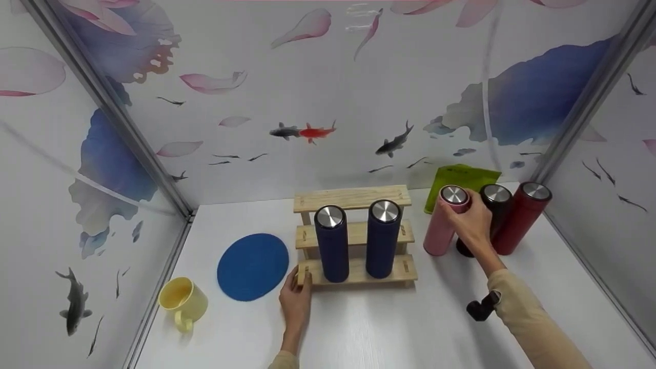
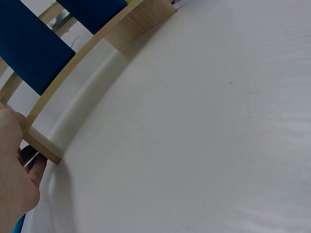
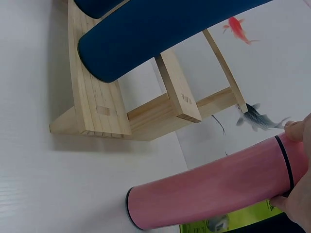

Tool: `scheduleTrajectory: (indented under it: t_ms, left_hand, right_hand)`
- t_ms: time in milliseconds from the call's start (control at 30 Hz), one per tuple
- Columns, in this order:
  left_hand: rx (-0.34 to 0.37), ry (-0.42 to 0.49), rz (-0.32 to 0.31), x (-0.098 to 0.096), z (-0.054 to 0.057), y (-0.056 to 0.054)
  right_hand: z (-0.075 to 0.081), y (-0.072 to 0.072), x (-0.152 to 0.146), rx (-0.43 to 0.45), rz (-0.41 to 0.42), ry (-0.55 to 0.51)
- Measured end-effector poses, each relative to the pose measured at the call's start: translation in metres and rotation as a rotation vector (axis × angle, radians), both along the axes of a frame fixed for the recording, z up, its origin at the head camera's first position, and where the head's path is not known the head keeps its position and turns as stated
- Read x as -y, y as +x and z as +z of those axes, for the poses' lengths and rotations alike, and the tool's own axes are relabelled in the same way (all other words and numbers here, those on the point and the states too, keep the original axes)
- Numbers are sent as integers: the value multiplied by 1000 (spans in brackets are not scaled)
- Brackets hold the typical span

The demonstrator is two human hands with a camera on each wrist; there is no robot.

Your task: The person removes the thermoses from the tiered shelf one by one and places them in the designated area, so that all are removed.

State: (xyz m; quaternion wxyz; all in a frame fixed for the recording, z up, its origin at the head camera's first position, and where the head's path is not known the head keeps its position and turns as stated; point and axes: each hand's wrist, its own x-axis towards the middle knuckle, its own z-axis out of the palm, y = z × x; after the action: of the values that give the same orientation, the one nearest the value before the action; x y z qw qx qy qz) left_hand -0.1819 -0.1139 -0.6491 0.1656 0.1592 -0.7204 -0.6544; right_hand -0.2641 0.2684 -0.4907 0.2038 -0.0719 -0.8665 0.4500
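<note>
Two dark blue thermos bottles (image 1: 333,251) stand upright on the lowest step of a three-step wooden rack (image 1: 353,197). My left hand (image 1: 295,300) grips the left end of that lowest step, its thumb over the top, as the left wrist view also shows. At the right, my right hand (image 1: 472,218) holds a pink thermos (image 1: 441,230) around its upper part, just below the silver lid. In the right wrist view the pink thermos (image 3: 214,184) slants beside the rack (image 3: 102,107); whether its base touches the table I cannot tell.
Right of the pink thermos stand a black thermos (image 1: 496,205) and a dark red thermos (image 1: 523,218). A green packet (image 1: 461,177) leans behind them against the wall. A round blue mat (image 1: 252,266) and a yellow mug (image 1: 184,302) lie left of the rack.
</note>
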Motion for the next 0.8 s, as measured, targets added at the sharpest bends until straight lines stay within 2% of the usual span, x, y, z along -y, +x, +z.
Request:
scheduleTrajectory:
  t_ms: [67,100,400,600,800]
  left_hand:
    - [1,-2,-2,0,0,0]
    - [4,-1,-1,1,-5,-2]
    - [-8,-27,27,-1,-3,-2]
    - [-4,-34,46,-3,-1,-2]
    - [-1,-28,20,-1,-2,-1]
  right_hand:
    - [2,0,-1,10,14,20]
    - [3,0,-2,12,22,32]
    - [21,0,-4,-58,44,130]
    - [40,7,1,-68,80,112]
    - [54,15,11,-100,106,94]
